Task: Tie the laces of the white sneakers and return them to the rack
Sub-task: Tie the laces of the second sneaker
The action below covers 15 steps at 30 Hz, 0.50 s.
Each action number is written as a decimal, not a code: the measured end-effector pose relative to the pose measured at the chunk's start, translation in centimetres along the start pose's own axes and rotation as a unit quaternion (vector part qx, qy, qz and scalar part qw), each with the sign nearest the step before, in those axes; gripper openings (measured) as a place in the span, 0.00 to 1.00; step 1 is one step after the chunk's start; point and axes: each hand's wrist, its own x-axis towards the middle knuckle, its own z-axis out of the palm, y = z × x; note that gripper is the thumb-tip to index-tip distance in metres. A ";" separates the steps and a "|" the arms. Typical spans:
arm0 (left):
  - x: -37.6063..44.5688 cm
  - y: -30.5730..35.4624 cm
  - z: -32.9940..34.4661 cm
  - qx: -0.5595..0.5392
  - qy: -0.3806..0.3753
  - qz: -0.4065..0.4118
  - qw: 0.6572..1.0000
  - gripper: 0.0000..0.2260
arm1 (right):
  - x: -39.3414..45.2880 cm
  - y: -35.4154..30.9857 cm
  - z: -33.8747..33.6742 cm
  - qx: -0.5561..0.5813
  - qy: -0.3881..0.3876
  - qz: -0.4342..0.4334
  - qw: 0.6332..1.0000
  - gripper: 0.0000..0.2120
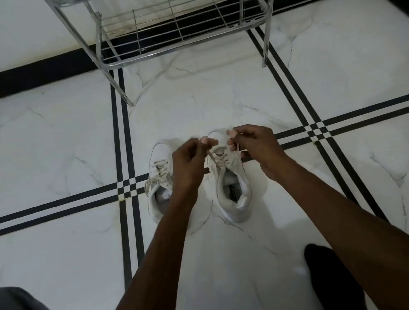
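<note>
While both arms reach forward over the marble floor (216,96), the head view shows the left hand (188,159) and the right hand (254,143) working above the right sneaker (234,190), each with fingers pinched narrowly on a lace end (210,158); the strand on the left runs taut up from the eyelets, while the one on the right is partly hidden behind the knuckles. The left sneaker (158,179) sits just beside it, toe pointing the same way, and its laces look drawn together, though whether a finished bow is there I cannot tell. The metal rack (175,20) stands beyond the shoes, against the wall, its lower wire shelf bare. To do this step well, I judge both ends should be pulled evenly so the crossings snug down over the tongue, with the shoe kept flat on the floor, before forming loops close to the top eyelets.
</note>
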 end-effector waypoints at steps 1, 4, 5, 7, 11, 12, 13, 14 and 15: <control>0.2 0.8 -0.2 0.017 -0.008 0.030 0.999 0.14 | 0.0 -0.4 0.2 -0.062 -0.029 -0.022 0.997 0.08; 1.3 2.5 -0.6 0.087 -0.026 0.107 0.990 0.13 | -0.3 -1.4 0.8 -0.238 -0.200 -0.042 0.949 0.09; 1.8 2.4 -0.6 0.101 -0.040 0.112 0.988 0.14 | -0.4 -1.7 0.8 -0.261 -0.240 -0.037 0.934 0.09; 2.2 1.9 -0.5 0.097 -0.076 0.086 0.989 0.17 | -0.6 -2.4 0.9 -0.274 -0.248 -0.054 0.928 0.11; 1.6 0.2 0.3 0.110 -0.122 0.030 0.986 0.24 | 0.0 -2.7 -0.2 -0.317 -0.185 -0.109 0.924 0.15; 1.4 0.0 0.4 0.102 -0.119 0.018 0.987 0.22 | 0.1 -2.8 -0.5 -0.329 -0.187 -0.114 0.919 0.14; 1.3 -0.3 0.5 0.093 -0.109 0.007 0.990 0.20 | 0.4 -2.7 -0.8 -0.342 -0.184 -0.119 0.914 0.12; 1.3 -0.5 0.5 0.086 -0.091 -0.003 0.992 0.19 | 0.5 -2.7 -1.1 -0.356 -0.174 -0.131 0.908 0.09; 1.4 -0.7 0.5 0.079 -0.074 -0.013 0.994 0.17 | 0.5 -2.6 -1.2 -0.368 -0.155 -0.151 0.904 0.05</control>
